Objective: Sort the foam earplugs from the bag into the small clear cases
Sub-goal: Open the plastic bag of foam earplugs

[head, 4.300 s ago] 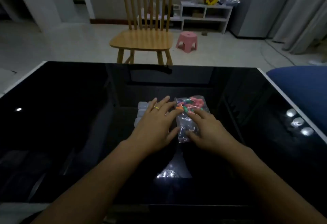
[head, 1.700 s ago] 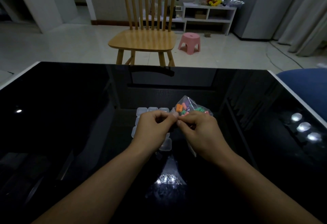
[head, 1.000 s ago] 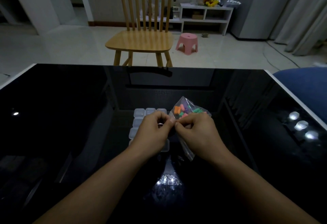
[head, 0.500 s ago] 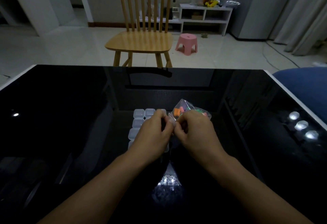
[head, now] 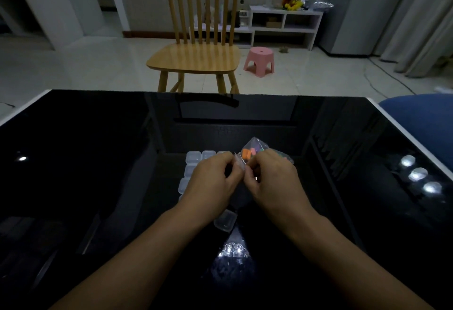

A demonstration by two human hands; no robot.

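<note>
— Which step is in hand?

— The opening of the bag [head: 255, 150], it is judged. The clear bag is held up off the worktop [head: 98, 162] between the left hand [head: 212, 187] and the right hand [head: 274, 182], and no earplug is seen in any case as yet.

— How are the fingers set?

— Both sets are curled in and pinched on the bag's near edge, where the two hands meet (the seal itself is too small to be made out). Nothing else is held.

— And where are the earplugs relative to the fingers?

— The foam earplugs [head: 247, 154] are bunched in the far end of the bag, just beyond the fingertips and partly hidden behind the right hand; orange and pink ones can be told. The small clear cases [head: 193, 157] lie on the worktop in rows under and to the left of the left hand, with one more case [head: 225, 220] seen below the wrists.

— What is called for next?

— The two lips of the edge would have to be drawn apart, gently. If it is pulled hard, the light plugs could be scattered over the glossy top. After that, plugs could be picked or tipped out over the cases.
</note>
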